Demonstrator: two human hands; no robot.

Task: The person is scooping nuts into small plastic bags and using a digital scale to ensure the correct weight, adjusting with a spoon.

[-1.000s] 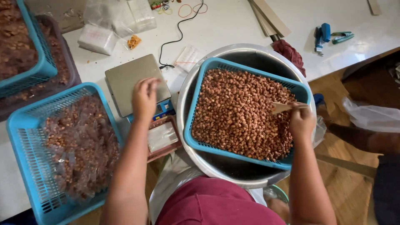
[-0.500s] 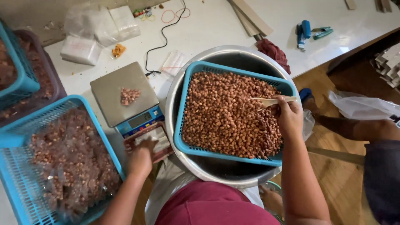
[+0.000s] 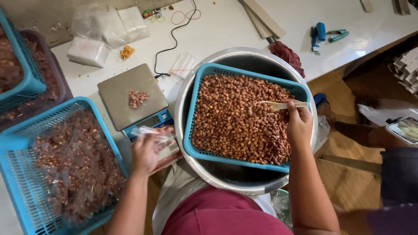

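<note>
Your right hand (image 3: pixel 298 124) grips a pale wooden spoon (image 3: pixel 274 105) over the peanut-filled blue plastic basket (image 3: pixel 204 76), near its far rim; your left hand (image 3: pixel 148 150) pinches clear plastic bags (image 3: pixel 159 137), contents unreadable, at the table edge.

White tabletop (image 3: pixel 226 30) is loaded as follows: digital scale (image 3: pixel 133 98) with a small heap of peanuts on its plate, black cable (image 3: pixel 174 41) run back from it, steel basin (image 3: pixel 230 174) at the front edge, blue basket of bagged nuts (image 3: pixel 26 174) at left, with a second blue basket (image 3: pixel 30 82) behind it set in a dark tub. Clear plastic bags (image 3: pixel 109 28), rubber bands (image 3: pixel 185 16) and a folded slip (image 3: pixel 183 65) are laid toward the back. A red cloth (image 3: pixel 287 54), wood strips (image 3: pixel 263 21) and a blue stapler (image 3: pixel 318 35) are placed at right.
</note>
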